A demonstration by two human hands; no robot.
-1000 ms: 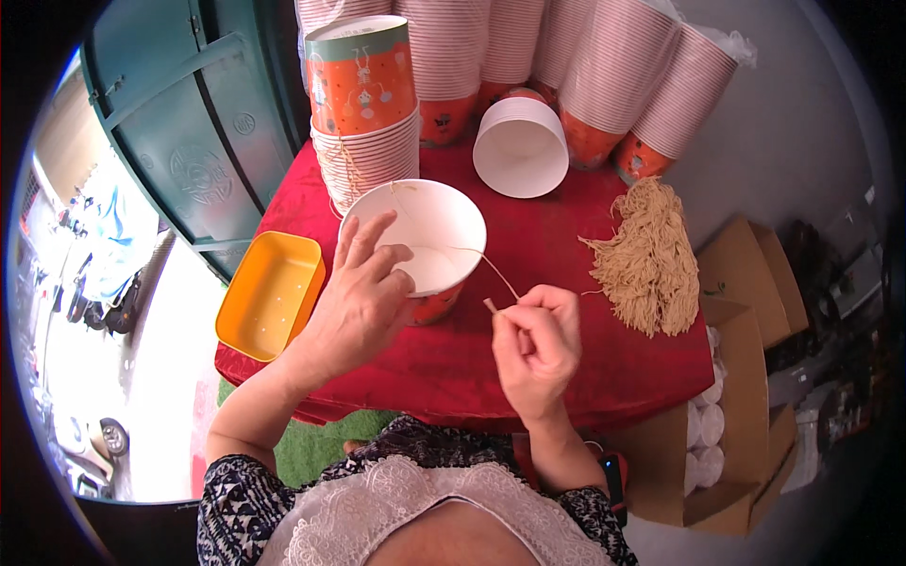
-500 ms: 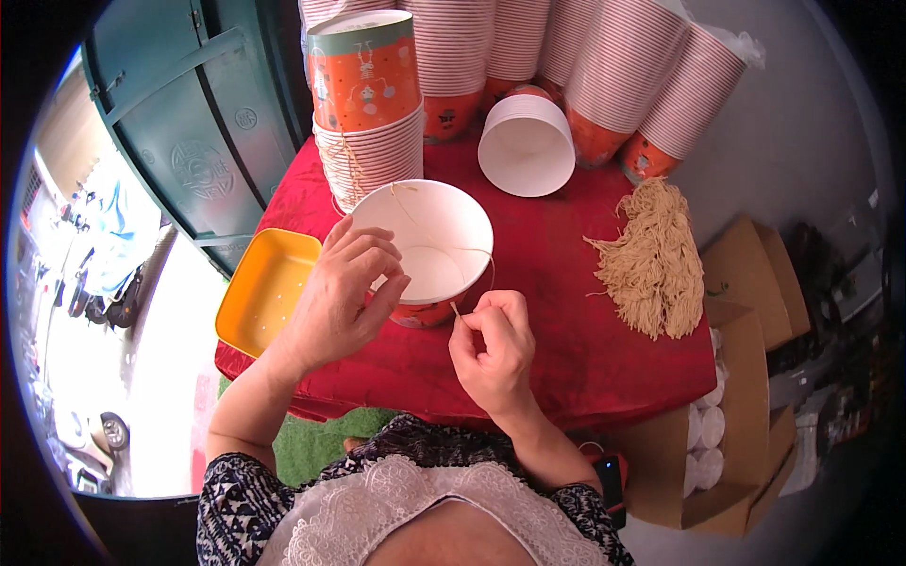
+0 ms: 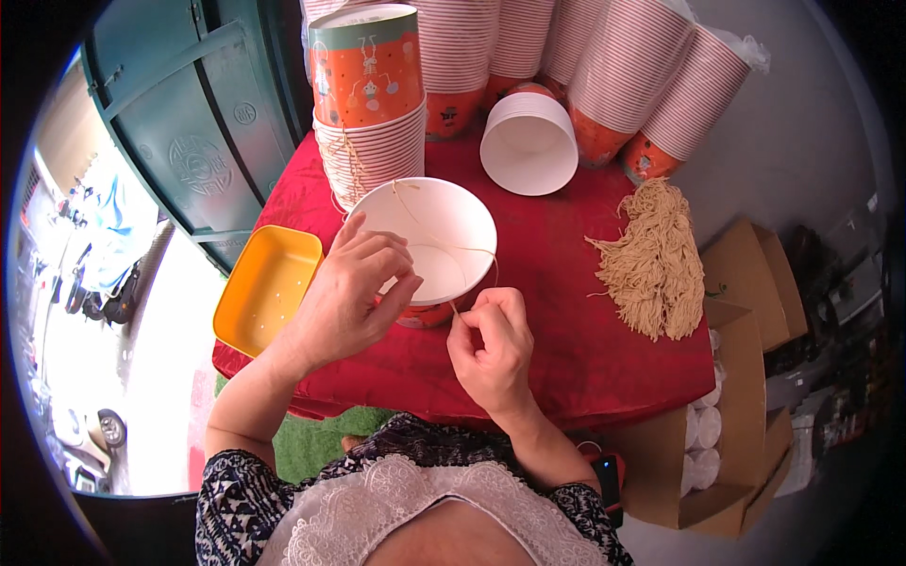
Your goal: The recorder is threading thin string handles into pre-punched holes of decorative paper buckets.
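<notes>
A white-lined paper bucket (image 3: pixel 444 203) with an orange printed outside stands near the middle of the red-covered table, its open mouth towards me. A thin tan string (image 3: pixel 461 248) crosses that mouth and hangs over the right side of the rim. My right hand (image 3: pixel 491 344), just in front of the bucket, pinches a short end of string between thumb and fingertips. My left hand (image 3: pixel 354 283) lies over the bucket's left rim, fingers loosely bent and apart from the thumb, with nothing visible in it. The hand hides part of the rim.
A yellow tray (image 3: pixel 236 302) sits at the left table edge. Behind the bucket rises a stack of buckets (image 3: pixel 368 151), and more wrapped stacks (image 3: pixel 628 71) line the back. One bucket lies on its side (image 3: pixel 528 141). At right are a bundle of tan strings (image 3: pixel 656 264) and a cardboard box (image 3: pixel 741 406).
The left hand has shifted slightly to the right over the bucket's rim. My right hand stays almost still, pinching the string. The whole view has moved a little.
</notes>
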